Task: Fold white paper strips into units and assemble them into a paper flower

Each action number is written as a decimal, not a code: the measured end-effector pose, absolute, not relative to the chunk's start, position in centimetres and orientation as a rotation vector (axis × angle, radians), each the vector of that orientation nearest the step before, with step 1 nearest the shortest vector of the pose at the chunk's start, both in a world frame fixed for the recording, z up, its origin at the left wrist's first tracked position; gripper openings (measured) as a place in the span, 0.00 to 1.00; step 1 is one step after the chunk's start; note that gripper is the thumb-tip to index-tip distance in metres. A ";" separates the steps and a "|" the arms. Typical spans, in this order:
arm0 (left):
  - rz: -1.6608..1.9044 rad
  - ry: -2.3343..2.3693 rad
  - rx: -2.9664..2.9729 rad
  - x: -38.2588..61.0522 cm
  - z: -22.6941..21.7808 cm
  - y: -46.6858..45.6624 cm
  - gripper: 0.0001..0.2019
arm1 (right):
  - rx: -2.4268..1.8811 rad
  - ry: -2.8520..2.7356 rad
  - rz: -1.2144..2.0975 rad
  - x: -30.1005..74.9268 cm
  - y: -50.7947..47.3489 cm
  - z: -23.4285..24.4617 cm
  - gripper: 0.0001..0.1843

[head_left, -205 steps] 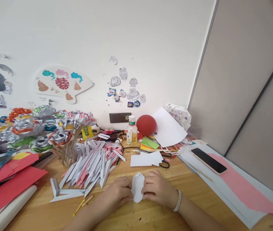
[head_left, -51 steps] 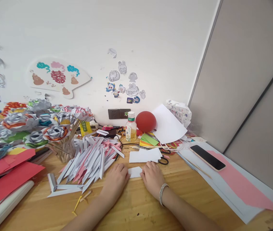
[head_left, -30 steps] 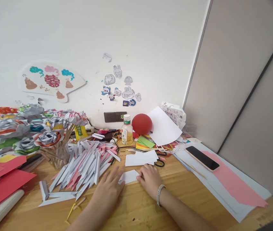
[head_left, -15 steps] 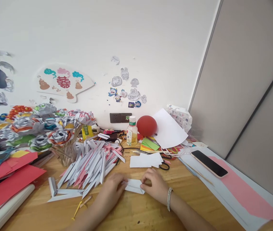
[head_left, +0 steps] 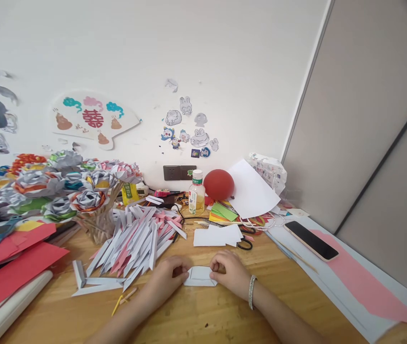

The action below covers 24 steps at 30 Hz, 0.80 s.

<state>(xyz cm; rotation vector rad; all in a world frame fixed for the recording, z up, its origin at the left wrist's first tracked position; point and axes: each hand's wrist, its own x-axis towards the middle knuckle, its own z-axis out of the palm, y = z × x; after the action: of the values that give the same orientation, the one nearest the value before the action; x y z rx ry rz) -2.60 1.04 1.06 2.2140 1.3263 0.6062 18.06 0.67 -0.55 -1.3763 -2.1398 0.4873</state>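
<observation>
A small white paper [head_left: 201, 275] with folded edges lies on the wooden table between my hands. My left hand [head_left: 169, 277] pinches its left end between thumb and fingers. At the right end, my right hand [head_left: 230, 272] grips the paper the same way, fingers curled; a sparkling bracelet circles that wrist. Just beyond my hands rests a stack of white paper pieces [head_left: 215, 236], with a black scissor handle [head_left: 245, 244] poking out beside it. To the left spreads a heap of folded white and pink paper strips [head_left: 138, 243].
Paper flowers [head_left: 88, 203] on sticks crowd the left, behind red paper sheets [head_left: 20, 277]. A bottle [head_left: 196, 193] and a red balloon [head_left: 219, 185] stand near the wall. On the right, a phone [head_left: 311, 240] lies over pink paper [head_left: 371, 286].
The paper has turned slightly and now lies more level, with a folded strip showing along its near edge. My left hand has shifted a little; both hands keep their hold.
</observation>
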 end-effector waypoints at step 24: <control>0.591 0.927 2.920 -3.2 1.4 0.7 0.12 | -0.896 -2.697 -0.386 18.7 0.5 -0.7 0.09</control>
<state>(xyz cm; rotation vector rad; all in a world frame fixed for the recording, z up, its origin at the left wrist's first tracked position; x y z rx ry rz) -3.22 0.70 1.45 2.9195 0.9269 0.5909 18.68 0.49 -0.68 -0.8958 -2.6970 -0.3857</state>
